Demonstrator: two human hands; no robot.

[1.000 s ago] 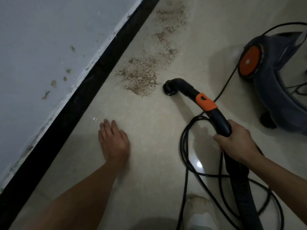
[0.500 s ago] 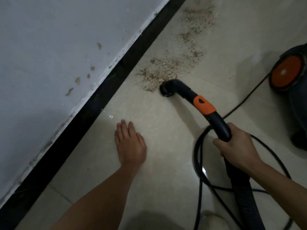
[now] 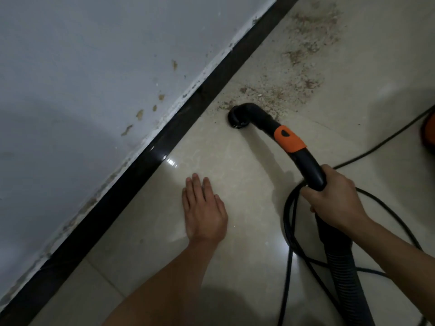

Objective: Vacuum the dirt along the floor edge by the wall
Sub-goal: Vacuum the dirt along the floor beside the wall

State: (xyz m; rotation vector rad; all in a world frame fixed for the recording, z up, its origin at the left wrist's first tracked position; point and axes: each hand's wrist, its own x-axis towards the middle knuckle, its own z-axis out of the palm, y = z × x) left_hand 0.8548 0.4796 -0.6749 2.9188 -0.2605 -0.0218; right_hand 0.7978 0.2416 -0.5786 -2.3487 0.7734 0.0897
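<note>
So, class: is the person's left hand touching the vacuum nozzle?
Apart. The head view shows the left hand flat on the floor, with bare tile between it and the vacuum nozzle.

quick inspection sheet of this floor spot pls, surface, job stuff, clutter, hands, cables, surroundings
surface: pale glossy floor tiles, glare spots, clean near the hands
job's things: dirt spread along the floor by the baseboard; black nozzle down at the dirt's near edge; orange collar on the tube
clutter: nothing seen
grippers: left hand flat on the tile, empty; right hand gripping the tube above the ribbed hose
cables: black cord looped on the floor by the right hand, one run leading off right
surroundings: grey wall with brown chips and ragged paint; orange part at the right edge, cut off
</note>
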